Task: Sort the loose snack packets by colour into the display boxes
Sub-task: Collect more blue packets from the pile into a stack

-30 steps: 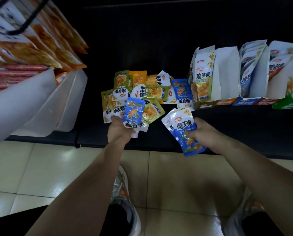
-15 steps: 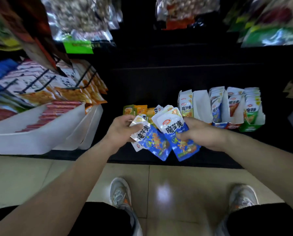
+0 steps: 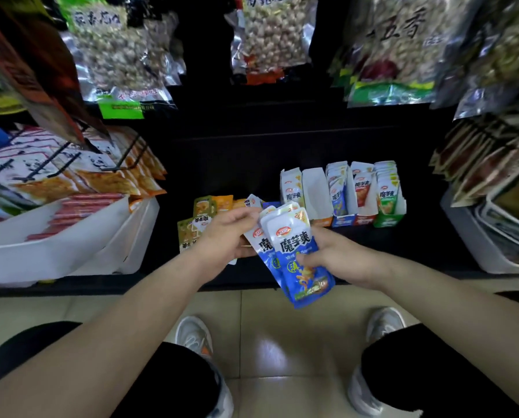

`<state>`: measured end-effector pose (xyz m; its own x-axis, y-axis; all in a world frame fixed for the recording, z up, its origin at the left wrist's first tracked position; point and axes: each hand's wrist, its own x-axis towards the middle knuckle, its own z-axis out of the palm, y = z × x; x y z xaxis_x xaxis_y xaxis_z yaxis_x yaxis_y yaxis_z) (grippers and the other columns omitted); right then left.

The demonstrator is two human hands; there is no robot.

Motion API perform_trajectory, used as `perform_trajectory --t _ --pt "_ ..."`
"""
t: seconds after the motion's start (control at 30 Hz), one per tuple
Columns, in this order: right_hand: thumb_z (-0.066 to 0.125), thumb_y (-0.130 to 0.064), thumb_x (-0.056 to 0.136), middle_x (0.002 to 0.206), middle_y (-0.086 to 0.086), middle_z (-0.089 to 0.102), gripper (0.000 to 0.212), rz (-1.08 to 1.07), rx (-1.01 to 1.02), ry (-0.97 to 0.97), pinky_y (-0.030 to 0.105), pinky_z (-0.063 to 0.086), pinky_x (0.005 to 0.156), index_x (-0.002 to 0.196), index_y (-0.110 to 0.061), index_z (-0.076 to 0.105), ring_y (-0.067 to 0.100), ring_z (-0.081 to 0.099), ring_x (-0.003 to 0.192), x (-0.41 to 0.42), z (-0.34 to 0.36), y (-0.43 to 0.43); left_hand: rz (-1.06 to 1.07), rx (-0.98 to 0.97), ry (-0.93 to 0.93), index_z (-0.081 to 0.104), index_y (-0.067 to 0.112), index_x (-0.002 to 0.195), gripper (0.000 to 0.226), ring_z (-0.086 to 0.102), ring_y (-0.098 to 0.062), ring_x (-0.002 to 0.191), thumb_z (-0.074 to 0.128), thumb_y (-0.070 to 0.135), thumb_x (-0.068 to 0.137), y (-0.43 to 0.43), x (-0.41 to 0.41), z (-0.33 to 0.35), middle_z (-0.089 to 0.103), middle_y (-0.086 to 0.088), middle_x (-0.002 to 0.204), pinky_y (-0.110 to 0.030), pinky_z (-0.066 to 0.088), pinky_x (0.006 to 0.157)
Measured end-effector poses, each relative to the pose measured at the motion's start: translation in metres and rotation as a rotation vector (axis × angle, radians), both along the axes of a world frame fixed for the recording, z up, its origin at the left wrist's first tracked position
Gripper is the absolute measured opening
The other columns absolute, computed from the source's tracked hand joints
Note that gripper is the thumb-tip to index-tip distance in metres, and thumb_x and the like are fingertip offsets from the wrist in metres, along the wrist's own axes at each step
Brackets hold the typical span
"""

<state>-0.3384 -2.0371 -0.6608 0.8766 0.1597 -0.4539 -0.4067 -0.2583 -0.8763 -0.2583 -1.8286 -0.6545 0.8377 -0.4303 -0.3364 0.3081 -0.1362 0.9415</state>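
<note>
A stack of blue packets (image 3: 294,251) is held in front of the black shelf by both hands. My right hand (image 3: 333,254) grips its right side with the thumb across the front. From the left, my left hand (image 3: 225,233) holds the stack's back edge. Behind my left hand, loose olive and orange packets (image 3: 204,212) lie in a pile on the shelf. To the right stand the display boxes: an orange box (image 3: 312,203) with few packets, a blue box (image 3: 338,197), a red box (image 3: 362,194) and a green box (image 3: 389,197), each filled upright.
White bins (image 3: 71,245) with red and orange snacks stand at the left. Large nut bags (image 3: 270,34) hang above. Another white bin (image 3: 478,245) sits at the right. Below are a tiled floor and my two shoes (image 3: 198,336).
My left hand lifted a blue packet off the pile and brought it to the blue packets in my right hand. The camera tilted up, showing the upper shelves.
</note>
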Motion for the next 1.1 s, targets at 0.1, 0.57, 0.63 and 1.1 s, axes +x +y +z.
perform_trajectory --t 0.1,0.57,0.63,1.1 --pt "0.060 -0.004 0.097 0.119 0.002 0.072 0.036 -0.039 0.045 0.054 0.041 0.056 0.093 0.128 -0.020 0.054 0.019 0.070 0.109 0.005 -0.011 -0.013 -0.008 -0.007 0.085 0.067 0.018 0.121 0.031 0.073 -0.023 0.091 0.051 0.037 0.102 -0.006 0.009 -0.017 0.074 -0.007 0.106 -0.034 0.057 0.072" --pt "0.065 -0.006 0.093 0.109 0.007 0.067 0.038 -0.438 -0.116 0.222 0.047 0.055 0.091 0.126 -0.014 0.048 0.020 0.068 0.095 0.039 -0.173 -0.089 -0.073 0.882 -0.244 0.055 0.020 0.131 0.041 0.061 -0.023 0.112 0.057 0.041 0.097 -0.080 0.120 -0.211 0.062 -0.001 0.130 -0.034 0.050 0.093" --pt "0.064 -0.003 0.094 0.106 0.009 0.066 0.038 -0.485 -0.128 0.254 0.041 0.052 0.083 0.126 -0.011 0.047 0.019 0.065 0.088 0.041 -0.194 -0.097 -0.043 0.940 -0.285 0.056 0.020 0.125 0.039 0.061 -0.023 0.100 0.059 0.045 0.095 -0.101 0.142 -0.230 0.064 -0.002 0.124 -0.035 0.051 0.081" --pt "0.068 -0.006 0.091 0.104 0.003 0.071 0.036 -0.522 -0.136 0.332 0.043 0.057 0.083 0.121 -0.018 0.052 0.021 0.072 0.090 0.062 -0.226 -0.120 0.114 0.909 -0.128 0.048 0.014 0.128 0.052 0.059 -0.029 0.116 0.076 0.028 0.086 -0.125 0.165 -0.287 0.060 -0.009 0.131 -0.038 0.051 0.088"
